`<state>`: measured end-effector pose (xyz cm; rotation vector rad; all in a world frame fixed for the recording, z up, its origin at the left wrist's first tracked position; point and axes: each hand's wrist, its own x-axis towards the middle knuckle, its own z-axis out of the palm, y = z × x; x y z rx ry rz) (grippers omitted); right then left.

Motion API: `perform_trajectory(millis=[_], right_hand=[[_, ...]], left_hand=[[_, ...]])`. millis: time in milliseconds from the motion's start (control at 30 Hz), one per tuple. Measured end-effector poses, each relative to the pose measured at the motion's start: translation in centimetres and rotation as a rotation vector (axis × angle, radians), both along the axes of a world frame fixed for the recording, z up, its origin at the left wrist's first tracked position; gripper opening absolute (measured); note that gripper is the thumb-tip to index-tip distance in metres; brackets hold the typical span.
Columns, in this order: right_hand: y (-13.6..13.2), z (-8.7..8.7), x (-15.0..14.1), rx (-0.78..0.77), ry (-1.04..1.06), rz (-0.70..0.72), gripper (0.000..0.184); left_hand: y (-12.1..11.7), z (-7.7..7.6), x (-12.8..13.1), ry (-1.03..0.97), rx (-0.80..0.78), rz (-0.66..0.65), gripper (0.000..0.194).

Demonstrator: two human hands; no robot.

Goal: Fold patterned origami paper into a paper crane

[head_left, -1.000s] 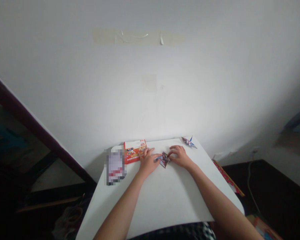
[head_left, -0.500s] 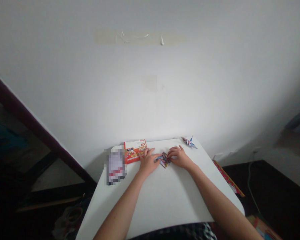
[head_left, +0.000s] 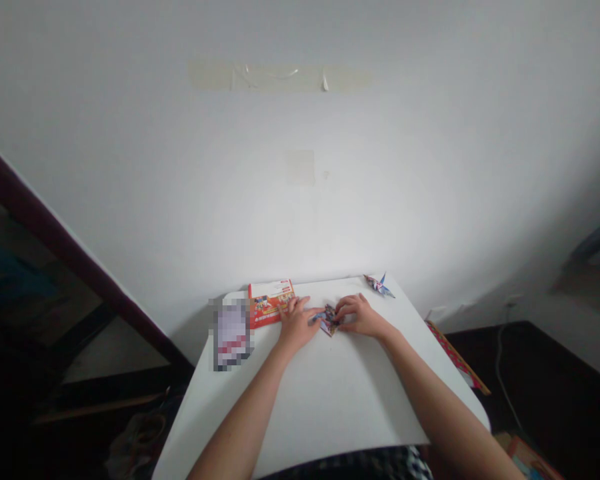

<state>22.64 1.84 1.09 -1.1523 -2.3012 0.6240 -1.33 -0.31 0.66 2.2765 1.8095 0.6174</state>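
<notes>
A small piece of folded, multicoloured printed paper (head_left: 329, 327) lies on the white table between my hands. My left hand (head_left: 297, 328) holds its left edge with the thumb and index finger, while the other fingers spread out toward a red and white printed packet (head_left: 266, 313). My right hand (head_left: 359, 315) is closed on the paper's right side, its fingers bent and pinching; the fingertips partly hide the paper. A folded paper crane (head_left: 379, 285) in blue, white and red rests at the table's far right corner.
A blurred-out, phone-like object (head_left: 231, 333) lies left of the packet. The white table (head_left: 330, 407) meets a pale wall (head_left: 300, 220) bearing old tape strips. At left stands a dark-framed panel (head_left: 80, 253); a cable (head_left: 500, 373) runs down at right.
My right hand has shifted slightly, its fingers coming lower on the right side of the folded paper. My left hand has stayed nearly in place.
</notes>
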Motion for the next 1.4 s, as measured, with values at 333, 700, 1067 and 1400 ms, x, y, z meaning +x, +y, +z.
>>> perform_trajectory(millis=[333, 700, 1067, 1400], right_hand=[[0.5, -0.6, 0.2, -0.001, 0.013, 0.02, 0.018], [0.5, -0.9, -0.3, 0.019, 0.065, -0.011, 0.018], [0.5, -0.9, -0.5, 0.019, 0.095, -0.057, 0.018], [0.4, -0.8, -0.6, 0.03, 0.086, -0.085, 0.015]], left_hand=[[0.0, 0.2, 0.0, 0.009, -0.013, 0.002, 0.032], [0.0, 0.3, 0.0, 0.005, -0.025, 0.005, 0.033], [0.1, 0.2, 0.0, -0.002, -0.013, 0.003, 0.032], [-0.1, 0.6, -0.1, 0.029, -0.04, -0.017, 0.041]])
